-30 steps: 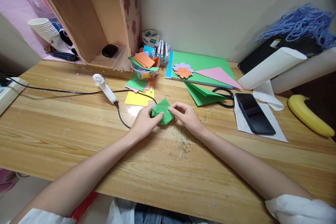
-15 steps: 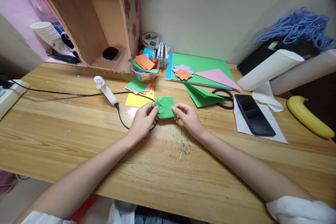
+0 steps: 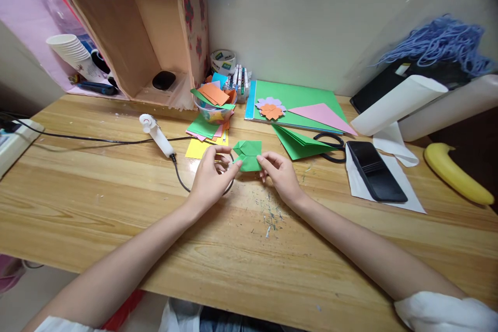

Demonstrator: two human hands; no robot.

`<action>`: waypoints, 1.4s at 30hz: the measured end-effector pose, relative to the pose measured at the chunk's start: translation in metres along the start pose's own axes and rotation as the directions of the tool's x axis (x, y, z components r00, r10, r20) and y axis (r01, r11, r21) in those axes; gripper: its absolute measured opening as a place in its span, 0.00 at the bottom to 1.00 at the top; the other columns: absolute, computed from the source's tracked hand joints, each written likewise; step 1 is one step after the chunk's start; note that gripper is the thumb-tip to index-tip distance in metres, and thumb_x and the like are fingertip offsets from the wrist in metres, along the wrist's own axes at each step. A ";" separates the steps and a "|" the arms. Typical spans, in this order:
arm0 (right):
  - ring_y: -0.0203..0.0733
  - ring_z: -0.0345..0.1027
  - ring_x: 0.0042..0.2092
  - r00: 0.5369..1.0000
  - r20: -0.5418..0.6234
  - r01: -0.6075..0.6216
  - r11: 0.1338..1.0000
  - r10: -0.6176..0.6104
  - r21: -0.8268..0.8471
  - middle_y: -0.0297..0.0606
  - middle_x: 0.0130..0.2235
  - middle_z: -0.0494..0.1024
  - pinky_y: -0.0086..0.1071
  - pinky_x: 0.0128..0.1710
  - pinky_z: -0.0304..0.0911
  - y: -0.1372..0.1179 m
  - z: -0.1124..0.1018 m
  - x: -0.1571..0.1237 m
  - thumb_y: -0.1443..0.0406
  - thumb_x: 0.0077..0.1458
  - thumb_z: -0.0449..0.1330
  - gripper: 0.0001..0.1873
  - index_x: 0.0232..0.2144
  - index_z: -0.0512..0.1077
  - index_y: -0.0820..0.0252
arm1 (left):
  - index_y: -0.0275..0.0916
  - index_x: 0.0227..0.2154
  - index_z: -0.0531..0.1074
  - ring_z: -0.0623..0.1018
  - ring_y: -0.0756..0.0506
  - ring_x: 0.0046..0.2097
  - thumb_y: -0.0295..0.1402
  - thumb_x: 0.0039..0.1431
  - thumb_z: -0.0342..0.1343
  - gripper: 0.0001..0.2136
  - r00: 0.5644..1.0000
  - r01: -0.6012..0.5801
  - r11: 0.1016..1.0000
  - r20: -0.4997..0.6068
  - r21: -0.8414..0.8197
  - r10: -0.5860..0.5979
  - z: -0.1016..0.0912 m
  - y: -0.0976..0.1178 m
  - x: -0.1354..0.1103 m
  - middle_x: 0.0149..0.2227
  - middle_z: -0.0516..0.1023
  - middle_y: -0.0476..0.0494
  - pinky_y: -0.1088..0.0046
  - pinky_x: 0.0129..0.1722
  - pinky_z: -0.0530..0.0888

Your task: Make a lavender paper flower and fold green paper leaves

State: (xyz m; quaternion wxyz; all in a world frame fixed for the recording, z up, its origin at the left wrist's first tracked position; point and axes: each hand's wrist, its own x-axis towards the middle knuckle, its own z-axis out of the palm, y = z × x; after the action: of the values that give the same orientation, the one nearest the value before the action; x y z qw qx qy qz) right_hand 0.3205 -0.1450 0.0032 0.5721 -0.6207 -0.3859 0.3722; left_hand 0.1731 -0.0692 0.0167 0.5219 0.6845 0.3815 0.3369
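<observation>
A small folded piece of green paper is held just above the wooden table, creased, with pointed corners at its left end. My right hand pinches its right edge between thumb and fingers. At the left end, my left hand has its thumb against the paper's lower left corner, while its index finger is lifted away and the fingers stand apart. Just behind the paper lie yellow sheets and a green sheet. A larger folded green paper rests to the right, partly over black-handled scissors.
A white glue gun with a black cord lies left. Behind are a bowl of paper scraps, a cardboard box and a green sheet stack bearing paper flowers. A phone and banana lie right.
My left hand has loosened from the paper's left end, its index finger lifting off. The green paper has shifted slightly right and up, still pinched by my right hand.
</observation>
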 end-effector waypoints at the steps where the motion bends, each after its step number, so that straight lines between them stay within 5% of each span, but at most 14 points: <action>1: 0.30 0.55 0.18 1.000 -0.015 -0.004 1.000 0.004 0.000 0.27 0.16 0.62 0.26 0.18 0.53 0.000 0.000 0.000 0.55 0.49 0.56 0.14 0.23 0.65 0.60 | 0.38 0.38 0.65 0.71 0.51 0.32 0.38 0.47 0.58 0.16 0.999 -0.011 1.000 -0.031 0.004 0.011 -0.001 0.002 0.000 0.37 0.69 0.45 0.77 0.29 0.68; 7: 0.29 0.52 0.16 1.000 -0.017 -0.004 1.000 0.004 -0.007 0.26 0.15 0.60 0.25 0.17 0.48 -0.001 -0.001 -0.001 0.56 0.50 0.56 0.14 0.22 0.65 0.60 | 0.38 0.30 0.69 0.71 0.49 0.37 0.37 0.53 0.52 0.08 0.990 -0.131 0.990 -0.042 0.050 0.133 -0.007 0.012 0.001 0.34 0.69 0.46 0.78 0.31 0.69; 16: 0.29 0.51 0.16 1.000 -0.021 -0.016 1.000 0.016 -0.011 0.26 0.15 0.60 0.25 0.17 0.48 -0.002 0.000 -0.001 0.55 0.49 0.56 0.15 0.22 0.64 0.60 | 0.38 0.30 0.68 0.70 0.50 0.35 0.37 0.55 0.50 0.08 0.990 -0.116 0.993 -0.078 0.018 0.117 -0.008 0.011 0.004 0.31 0.70 0.47 0.78 0.32 0.66; 24: 0.29 0.51 0.17 1.000 -0.021 0.002 1.000 -0.002 -0.014 0.26 0.15 0.60 0.25 0.17 0.49 -0.001 -0.001 0.000 0.55 0.50 0.55 0.15 0.22 0.64 0.59 | 0.39 0.32 0.68 0.68 0.51 0.32 0.37 0.58 0.46 0.09 0.944 -0.189 0.982 -0.272 0.014 0.186 -0.025 0.022 0.010 0.32 0.70 0.47 0.77 0.33 0.65; 42: 0.28 0.50 0.15 0.999 -0.037 -0.032 0.997 0.035 0.072 0.25 0.15 0.60 0.24 0.15 0.45 0.000 0.000 -0.001 0.55 0.49 0.56 0.15 0.22 0.63 0.60 | 0.37 0.27 0.71 0.70 0.49 0.36 0.35 0.54 0.53 0.07 0.974 -0.201 0.980 -0.109 -0.002 0.200 -0.017 0.019 0.003 0.31 0.72 0.47 0.76 0.35 0.65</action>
State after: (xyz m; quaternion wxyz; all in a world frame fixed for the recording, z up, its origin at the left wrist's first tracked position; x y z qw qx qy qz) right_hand 0.3195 -0.1459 0.0032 0.5947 -0.6132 -0.3510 0.3835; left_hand 0.1633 -0.0625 0.0389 0.4684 0.6967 0.3359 0.4270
